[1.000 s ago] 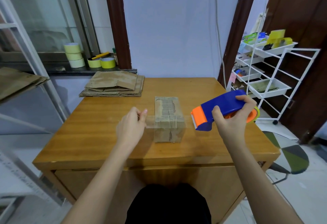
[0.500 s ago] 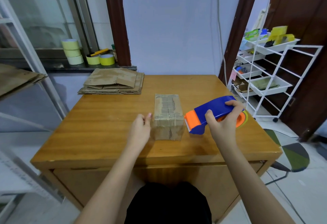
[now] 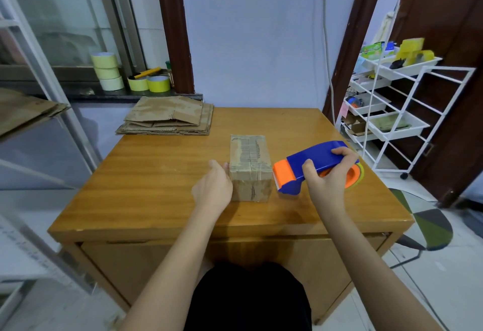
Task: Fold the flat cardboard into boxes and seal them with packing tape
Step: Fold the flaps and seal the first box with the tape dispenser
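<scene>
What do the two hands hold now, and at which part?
The right hand grips the tape dispenser around its blue handle. The left hand holds nothing; it presses against the left side of the cardboard box.

A wooden table (image 3: pixel 162 181) stands before a pale blue wall (image 3: pixel 256 30); window (image 3: pixel 57 9) left; white wire rack (image 3: pixel 407 111) right.

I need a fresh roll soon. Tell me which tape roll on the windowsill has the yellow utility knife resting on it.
The left roll of the two side-by-side yellow-green ones: the yellow utility knife lies across its top. The three stacked paler rolls carry nothing.
</scene>
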Available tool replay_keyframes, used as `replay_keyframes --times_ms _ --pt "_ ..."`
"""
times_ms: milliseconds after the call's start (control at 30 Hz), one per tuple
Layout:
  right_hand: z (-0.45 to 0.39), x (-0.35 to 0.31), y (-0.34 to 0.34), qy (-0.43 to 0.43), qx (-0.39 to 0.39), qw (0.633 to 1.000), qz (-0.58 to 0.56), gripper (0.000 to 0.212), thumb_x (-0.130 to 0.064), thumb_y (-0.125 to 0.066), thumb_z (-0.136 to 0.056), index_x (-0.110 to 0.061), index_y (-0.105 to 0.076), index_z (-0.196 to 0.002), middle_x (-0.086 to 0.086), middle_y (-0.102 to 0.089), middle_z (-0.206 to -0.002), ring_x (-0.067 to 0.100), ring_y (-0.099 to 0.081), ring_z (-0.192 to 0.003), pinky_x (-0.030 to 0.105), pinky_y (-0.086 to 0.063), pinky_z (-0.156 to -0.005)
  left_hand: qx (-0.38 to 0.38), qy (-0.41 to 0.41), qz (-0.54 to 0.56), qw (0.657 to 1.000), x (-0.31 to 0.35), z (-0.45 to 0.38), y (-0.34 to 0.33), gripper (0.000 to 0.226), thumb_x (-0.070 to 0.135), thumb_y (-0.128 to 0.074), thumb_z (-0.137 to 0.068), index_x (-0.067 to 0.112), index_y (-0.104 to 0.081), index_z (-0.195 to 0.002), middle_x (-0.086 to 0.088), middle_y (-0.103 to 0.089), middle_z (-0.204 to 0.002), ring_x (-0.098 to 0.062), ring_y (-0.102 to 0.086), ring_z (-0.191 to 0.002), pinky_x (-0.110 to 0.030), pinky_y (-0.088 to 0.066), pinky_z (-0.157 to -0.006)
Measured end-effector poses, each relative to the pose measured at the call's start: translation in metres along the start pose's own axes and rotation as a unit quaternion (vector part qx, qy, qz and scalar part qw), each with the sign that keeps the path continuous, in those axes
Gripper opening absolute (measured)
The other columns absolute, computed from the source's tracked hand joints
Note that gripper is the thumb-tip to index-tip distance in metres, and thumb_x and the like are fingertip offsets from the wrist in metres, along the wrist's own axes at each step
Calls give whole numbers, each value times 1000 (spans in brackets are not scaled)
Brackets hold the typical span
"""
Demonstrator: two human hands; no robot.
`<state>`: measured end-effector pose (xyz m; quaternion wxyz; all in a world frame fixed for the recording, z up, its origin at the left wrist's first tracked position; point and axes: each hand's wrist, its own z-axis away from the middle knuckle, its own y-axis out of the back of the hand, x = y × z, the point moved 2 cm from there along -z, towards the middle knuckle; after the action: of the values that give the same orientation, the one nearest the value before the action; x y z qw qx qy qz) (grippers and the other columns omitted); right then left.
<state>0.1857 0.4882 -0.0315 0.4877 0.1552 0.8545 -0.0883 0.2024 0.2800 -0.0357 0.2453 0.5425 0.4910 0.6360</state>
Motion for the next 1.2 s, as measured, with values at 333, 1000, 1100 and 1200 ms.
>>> replay_keyframes --times_ms 333,1000,1100,1200 --pt "2 -6 -3 9 -2 1000 13 45 4 -64 -83 -11 -31 -109 -14 -39 -96 -14 -53 -74 12 -44 -60 62 25 265 962 -16 18 -17 24 10 -38 -100 11 -45 -123 -5 -61 -113 -16 -57 -93 -30 -46 -78" --pt "7 -3 -9 -5 21 1000 21 45 1 -64 -84 -13 -30 -110 -14 -39 -93 -14 -51 -71 10 -44 -59 176 -294 -84 936 7 37 -2 63 15 -55 -92 4 -28 -147 -12 -31 -153 -20 -26 -143 -31 -3 -116" --pt "7 -3 -9 1 24 1000 15 43 5 -63 -85 -10 -29 -108 -13 -39 -91 -14 -51 -70 9 -42 -60 194 -308 -130 922 5 30 -8 60 -3 -78 -64 -3 -60 -122 -19 -61 -124 -28 -60 -117 -40 -36 -104" --pt "9 -3 -8 3 26 1000 15 43 5 -63 -85 -9 -29 -108 -13 -39 -92 -14 -52 -70 9 -43 -59 218 -335 -135 907 9 26 -1 51 -5 -81 -53 -5 -70 -104 -21 -70 -104 -31 -69 -96 -41 -52 -88"
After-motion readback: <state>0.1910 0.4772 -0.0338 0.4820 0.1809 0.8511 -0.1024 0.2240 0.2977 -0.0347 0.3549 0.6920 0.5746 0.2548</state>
